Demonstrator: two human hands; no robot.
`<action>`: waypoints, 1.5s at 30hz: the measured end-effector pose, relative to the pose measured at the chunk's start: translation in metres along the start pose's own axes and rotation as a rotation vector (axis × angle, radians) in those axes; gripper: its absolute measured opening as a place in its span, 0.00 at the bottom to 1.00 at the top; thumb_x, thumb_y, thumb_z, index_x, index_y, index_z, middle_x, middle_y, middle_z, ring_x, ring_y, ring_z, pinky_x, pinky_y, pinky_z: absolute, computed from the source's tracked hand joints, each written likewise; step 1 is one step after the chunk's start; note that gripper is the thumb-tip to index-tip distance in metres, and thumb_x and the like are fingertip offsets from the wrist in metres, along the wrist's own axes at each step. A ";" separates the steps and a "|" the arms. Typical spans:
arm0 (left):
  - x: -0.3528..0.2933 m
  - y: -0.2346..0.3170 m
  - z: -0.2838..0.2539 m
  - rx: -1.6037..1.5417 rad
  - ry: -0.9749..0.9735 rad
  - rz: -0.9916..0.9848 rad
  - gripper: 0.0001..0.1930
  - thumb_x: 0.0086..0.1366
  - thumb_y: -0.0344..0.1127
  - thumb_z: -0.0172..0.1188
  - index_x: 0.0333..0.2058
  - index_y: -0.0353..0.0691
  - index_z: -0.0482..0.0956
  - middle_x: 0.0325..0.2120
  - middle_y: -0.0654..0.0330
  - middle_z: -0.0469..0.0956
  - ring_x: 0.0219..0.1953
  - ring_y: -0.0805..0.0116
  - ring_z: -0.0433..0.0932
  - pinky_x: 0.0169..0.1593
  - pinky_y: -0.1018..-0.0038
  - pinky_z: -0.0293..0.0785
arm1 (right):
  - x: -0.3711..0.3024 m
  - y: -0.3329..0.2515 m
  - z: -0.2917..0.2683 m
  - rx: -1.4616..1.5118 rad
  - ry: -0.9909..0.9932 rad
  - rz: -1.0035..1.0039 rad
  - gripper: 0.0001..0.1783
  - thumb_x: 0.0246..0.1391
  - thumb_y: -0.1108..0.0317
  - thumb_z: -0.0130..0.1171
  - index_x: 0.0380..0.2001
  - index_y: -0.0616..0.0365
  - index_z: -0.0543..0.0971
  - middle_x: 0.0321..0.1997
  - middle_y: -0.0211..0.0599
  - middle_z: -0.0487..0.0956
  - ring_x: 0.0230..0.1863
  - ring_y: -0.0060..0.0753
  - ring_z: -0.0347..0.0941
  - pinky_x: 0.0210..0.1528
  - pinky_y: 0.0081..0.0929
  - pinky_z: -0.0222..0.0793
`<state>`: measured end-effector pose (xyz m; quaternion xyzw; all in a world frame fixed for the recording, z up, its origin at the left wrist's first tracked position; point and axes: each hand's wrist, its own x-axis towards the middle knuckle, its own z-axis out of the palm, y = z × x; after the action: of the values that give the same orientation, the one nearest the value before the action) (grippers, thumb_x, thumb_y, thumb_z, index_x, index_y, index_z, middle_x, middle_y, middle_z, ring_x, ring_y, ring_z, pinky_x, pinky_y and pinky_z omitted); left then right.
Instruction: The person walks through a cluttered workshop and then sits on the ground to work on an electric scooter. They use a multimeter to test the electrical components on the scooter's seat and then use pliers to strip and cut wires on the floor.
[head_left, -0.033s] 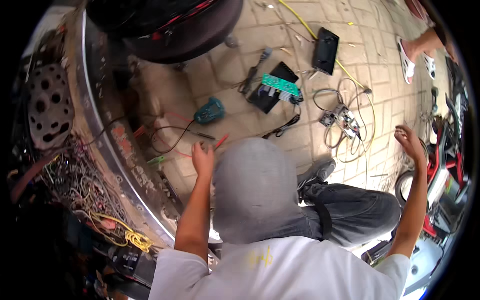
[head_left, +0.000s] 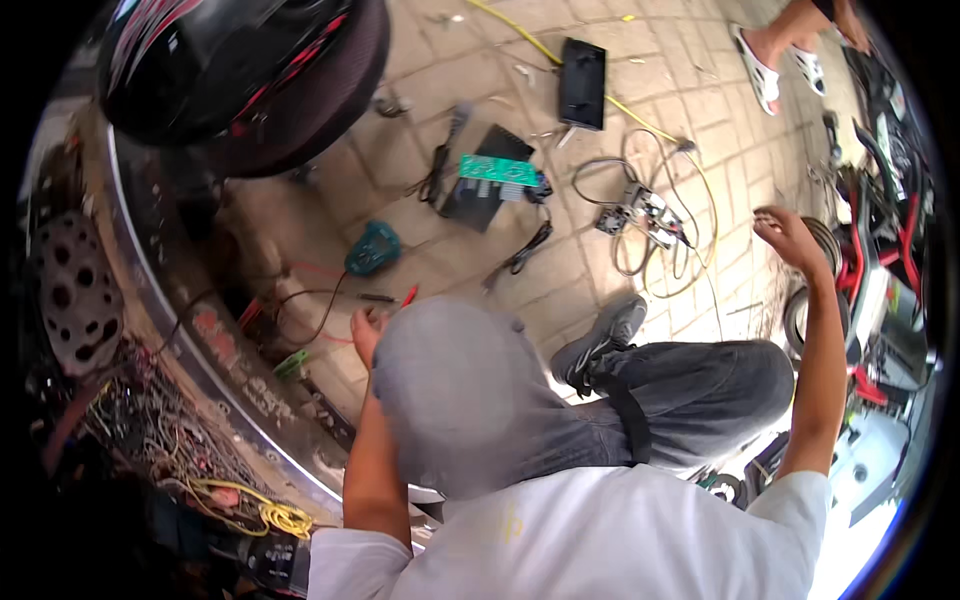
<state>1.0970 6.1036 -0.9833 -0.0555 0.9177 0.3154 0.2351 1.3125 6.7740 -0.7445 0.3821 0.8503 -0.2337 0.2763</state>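
My left hand (head_left: 366, 333) is low over the paving, its bent fingers partly hidden by a blurred grey cap. Near it lie a red test probe (head_left: 410, 296) and a black test probe (head_left: 376, 297), whose leads run to a teal multimeter (head_left: 373, 249). To the right, my right hand (head_left: 784, 237) is raised with its fingers curled in; whatever they may hold is too small to make out. Ahead, a green circuit board (head_left: 497, 169) rests across a flat black casing (head_left: 490, 210). A black casing half (head_left: 583, 85) sits beyond it.
An opened device with a small fan (head_left: 645, 213) lies among looped cables. A yellow cable (head_left: 640, 118) crosses the floor. At the upper left, a shiny black-and-red helmet (head_left: 215, 60) rests on a dark seat. Tangled wires (head_left: 165, 410) lie left; another person's sandaled feet (head_left: 760, 75) stand far right.
The whole view has shifted, so the floor items appear farther left and mostly higher. My left hand is more covered by the cap. My right hand keeps its curled pose.
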 end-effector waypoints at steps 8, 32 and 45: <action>0.137 0.005 -0.013 -0.177 -0.643 -0.058 0.19 0.58 0.43 0.62 0.43 0.37 0.75 0.41 0.51 0.76 0.42 0.52 0.75 0.46 0.61 0.72 | -0.100 0.123 0.195 0.342 0.412 0.487 0.25 0.52 0.53 0.57 0.44 0.65 0.79 0.46 0.54 0.80 0.49 0.51 0.75 0.53 0.39 0.69; -0.114 0.428 0.181 0.692 -0.802 1.538 0.18 0.63 0.45 0.57 0.44 0.38 0.78 0.43 0.50 0.78 0.44 0.50 0.76 0.50 0.59 0.71 | -0.313 0.052 0.538 1.079 0.389 1.251 0.27 0.46 0.59 0.60 0.50 0.59 0.72 0.58 0.52 0.68 0.60 0.56 0.64 0.59 0.44 0.65; -0.169 0.480 0.162 0.876 -0.691 2.039 0.18 0.66 0.46 0.53 0.45 0.38 0.79 0.44 0.48 0.78 0.45 0.48 0.77 0.53 0.58 0.70 | -0.322 0.041 0.509 1.148 0.658 1.138 0.25 0.49 0.62 0.56 0.51 0.61 0.72 0.56 0.54 0.70 0.59 0.56 0.65 0.60 0.44 0.63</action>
<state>1.1905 6.5752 -0.7515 0.8840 0.4543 0.0123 0.1092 1.6714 6.3216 -0.9192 0.8771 0.3176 -0.3303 -0.1439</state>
